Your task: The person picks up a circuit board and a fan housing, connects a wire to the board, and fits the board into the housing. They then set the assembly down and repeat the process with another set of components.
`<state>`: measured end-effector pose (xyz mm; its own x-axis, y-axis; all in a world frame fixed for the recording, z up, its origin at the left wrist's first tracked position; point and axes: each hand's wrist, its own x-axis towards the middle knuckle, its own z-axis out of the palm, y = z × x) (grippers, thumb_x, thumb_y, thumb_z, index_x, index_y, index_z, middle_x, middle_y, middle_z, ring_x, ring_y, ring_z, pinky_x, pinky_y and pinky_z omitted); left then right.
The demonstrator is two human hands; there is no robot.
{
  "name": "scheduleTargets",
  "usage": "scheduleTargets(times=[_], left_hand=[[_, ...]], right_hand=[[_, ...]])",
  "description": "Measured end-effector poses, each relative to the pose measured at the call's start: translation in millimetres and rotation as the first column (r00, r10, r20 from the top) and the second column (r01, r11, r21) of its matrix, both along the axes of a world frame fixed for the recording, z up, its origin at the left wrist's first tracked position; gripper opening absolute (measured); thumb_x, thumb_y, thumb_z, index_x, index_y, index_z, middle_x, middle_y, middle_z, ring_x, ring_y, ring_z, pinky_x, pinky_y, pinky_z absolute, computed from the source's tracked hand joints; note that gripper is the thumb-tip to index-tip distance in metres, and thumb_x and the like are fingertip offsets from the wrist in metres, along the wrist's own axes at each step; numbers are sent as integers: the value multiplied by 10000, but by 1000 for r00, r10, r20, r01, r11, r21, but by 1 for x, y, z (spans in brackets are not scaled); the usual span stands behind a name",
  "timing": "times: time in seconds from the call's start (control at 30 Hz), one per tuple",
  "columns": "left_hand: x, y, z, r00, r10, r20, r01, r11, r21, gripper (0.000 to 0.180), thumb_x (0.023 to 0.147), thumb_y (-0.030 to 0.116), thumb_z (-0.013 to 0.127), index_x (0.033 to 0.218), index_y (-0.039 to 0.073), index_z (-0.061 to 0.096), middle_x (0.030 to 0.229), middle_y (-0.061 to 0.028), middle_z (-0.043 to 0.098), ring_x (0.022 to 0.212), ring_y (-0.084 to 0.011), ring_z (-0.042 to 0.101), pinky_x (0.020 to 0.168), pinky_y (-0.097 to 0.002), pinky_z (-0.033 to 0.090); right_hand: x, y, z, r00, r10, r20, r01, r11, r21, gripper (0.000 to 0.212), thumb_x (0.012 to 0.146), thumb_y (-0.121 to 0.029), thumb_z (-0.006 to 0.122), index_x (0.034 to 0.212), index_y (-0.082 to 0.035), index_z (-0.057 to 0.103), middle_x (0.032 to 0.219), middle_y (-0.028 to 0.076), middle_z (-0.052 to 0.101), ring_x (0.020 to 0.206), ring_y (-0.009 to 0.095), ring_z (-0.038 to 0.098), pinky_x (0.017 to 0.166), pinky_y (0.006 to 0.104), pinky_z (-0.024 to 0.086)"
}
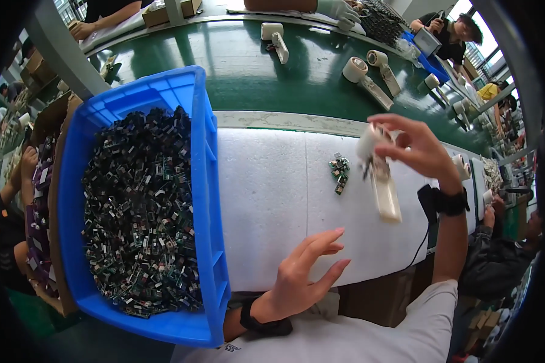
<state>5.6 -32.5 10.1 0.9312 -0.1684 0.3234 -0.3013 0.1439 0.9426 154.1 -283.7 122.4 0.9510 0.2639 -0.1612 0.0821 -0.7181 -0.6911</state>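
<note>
Several boards (339, 173) lie on white foam (260, 206). The right grip (422, 149) grasps a white unit (386, 199); the left grip (298, 283) is released.

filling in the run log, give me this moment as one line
right hand: holds white part | left hand: empty, fingers spread | white mat: small circuit-board cluster | blue bin at left: many circuit boards

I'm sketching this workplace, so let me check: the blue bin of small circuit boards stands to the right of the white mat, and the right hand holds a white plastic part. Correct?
Not quite: in the head view, the blue bin of small circuit boards stands to the left of the white mat. The right hand does hold a white plastic part.
</note>
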Motion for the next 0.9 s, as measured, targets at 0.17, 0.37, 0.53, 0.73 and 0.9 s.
scheduleTargets(times=[0.17, 0.37, 0.53, 0.73, 0.9], left_hand=[[2, 6, -7, 997, -57, -43, 56, 998, -22, 323, 870, -48, 730, 1183, 15, 678, 1054, -128, 714, 891, -190, 743, 796, -285, 582], [1, 8, -7, 998, -48, -29, 47, 999, -11, 285, 886, -46, 707, 1162, 23, 684, 1035, -119, 715, 859, -181, 742, 777, -277, 581], [6, 4, -6, 996, -82, -35, 84, 995, 47, 274, 899, -31, 695, 1167, 22, 679, 1042, -121, 709, 844, -180, 738, 771, -283, 584], [21, -8, 6, 991, -98, -94, 109, 987, 117, 303, 918, 35, 700, 1215, 18, 644, 1086, -134, 678, 839, -199, 730, 743, -306, 582], [43, -12, 26, 997, -69, -30, 75, 869, 489, 348, 950, 151, 653, 1252, -2, 573, 1099, -219, 617, 864, -411, 678, 754, -473, 551]], right_hand=[[85, -24, -58, 901, -303, 312, 389, 881, -267, 514, 961, -486, 649, 1218, -43, 700, 1004, 174, 719, 809, 226, 699, 731, 344, 549], [129, -67, -105, 911, -135, 389, 225, 954, -196, 533, 977, -454, 630, 1303, -32, 632, 1148, 166, 696, 951, 212, 678, 823, 332, 541], [137, -109, -130, 847, -196, 494, 412, 829, -378, 636, 953, -484, 642, 1364, -5, 563, 1268, 209, 650, 1095, 311, 646, 945, 391, 505], [141, -80, -114, 917, -210, 340, 342, 852, -396, 699, 940, -515, 645, 1374, 21, 528, 1269, 252, 635, 1167, 361, 615, 991, 407, 474], [131, -66, -106, 950, -213, 228, 276, 913, -299, 673, 937, -551, 636, 1262, 35, 574, 1088, 215, 657, 992, 304, 631, 861, 394, 488]])
